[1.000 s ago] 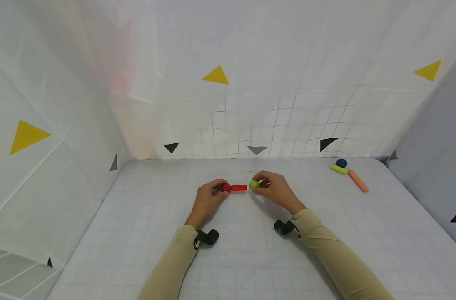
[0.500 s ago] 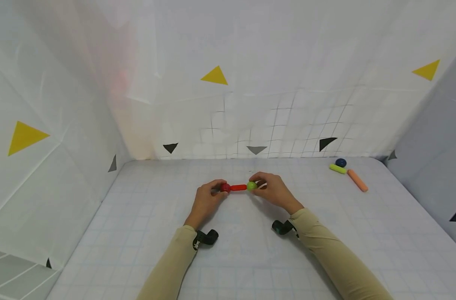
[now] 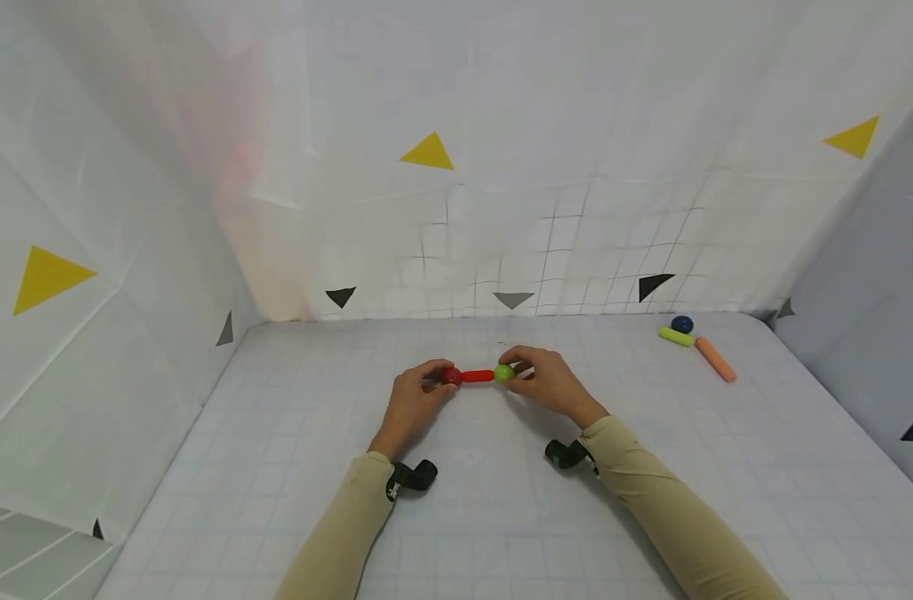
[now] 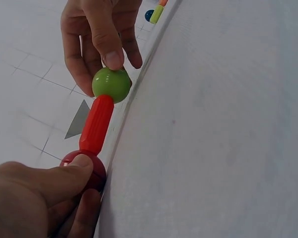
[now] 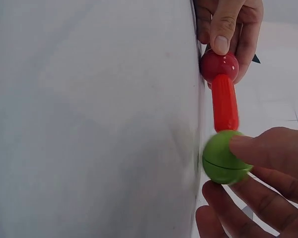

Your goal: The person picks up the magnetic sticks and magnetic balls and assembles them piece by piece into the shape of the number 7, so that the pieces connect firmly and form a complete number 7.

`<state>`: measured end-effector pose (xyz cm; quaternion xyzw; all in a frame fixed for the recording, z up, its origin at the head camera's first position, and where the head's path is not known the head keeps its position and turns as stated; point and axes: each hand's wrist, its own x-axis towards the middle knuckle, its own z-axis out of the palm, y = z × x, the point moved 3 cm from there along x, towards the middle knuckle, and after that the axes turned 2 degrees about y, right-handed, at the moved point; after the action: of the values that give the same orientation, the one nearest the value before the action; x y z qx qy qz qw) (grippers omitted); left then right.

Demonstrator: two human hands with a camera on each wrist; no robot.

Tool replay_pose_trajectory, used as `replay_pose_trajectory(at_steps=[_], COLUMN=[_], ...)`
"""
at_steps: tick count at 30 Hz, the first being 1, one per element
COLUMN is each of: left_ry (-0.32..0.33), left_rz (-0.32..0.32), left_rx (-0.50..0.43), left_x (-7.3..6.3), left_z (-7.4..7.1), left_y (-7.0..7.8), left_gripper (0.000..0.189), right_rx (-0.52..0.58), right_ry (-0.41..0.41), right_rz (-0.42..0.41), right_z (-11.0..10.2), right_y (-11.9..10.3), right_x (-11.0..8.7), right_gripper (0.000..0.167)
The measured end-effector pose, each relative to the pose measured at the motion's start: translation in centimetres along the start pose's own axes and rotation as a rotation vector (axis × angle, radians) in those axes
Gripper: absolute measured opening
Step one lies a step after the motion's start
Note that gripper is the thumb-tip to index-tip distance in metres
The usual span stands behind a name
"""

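Presumably steadying a faceted red stick (image 4: 96, 125), left fingers (image 4: 64, 182) are pinching a glossy crimson ball (image 5: 219, 65), right fingers (image 5: 268, 206) a green ball (image 4: 111, 85).

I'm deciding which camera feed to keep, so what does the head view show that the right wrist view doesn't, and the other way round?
Only the head view shows the dark blue ball, the yellow-green stick, the orange stick and the beige sleeves.

Only the right wrist view shows the dark line running across the green ball.

Both show the left hand holding the red ball, the right hand holding the green ball, and the red stick between the balls.
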<state>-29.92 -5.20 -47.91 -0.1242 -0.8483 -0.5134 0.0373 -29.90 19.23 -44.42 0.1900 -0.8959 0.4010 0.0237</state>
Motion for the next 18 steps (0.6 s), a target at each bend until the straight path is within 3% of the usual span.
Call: replay_pose_trajectory(at_steps=[18], left_ry=[0.000], left_rz=[0.047], left_rx=[0.032], left_x=[-0.03], left_z=[0.03], left_y=[-0.12], left_gripper=[0.044], right_rx=[-0.002], right_ry=[0.000], right_rz=[0.026], right_z=[0.03], right_y=[0.60], right_x=[-0.21], right_gripper=[0.028])
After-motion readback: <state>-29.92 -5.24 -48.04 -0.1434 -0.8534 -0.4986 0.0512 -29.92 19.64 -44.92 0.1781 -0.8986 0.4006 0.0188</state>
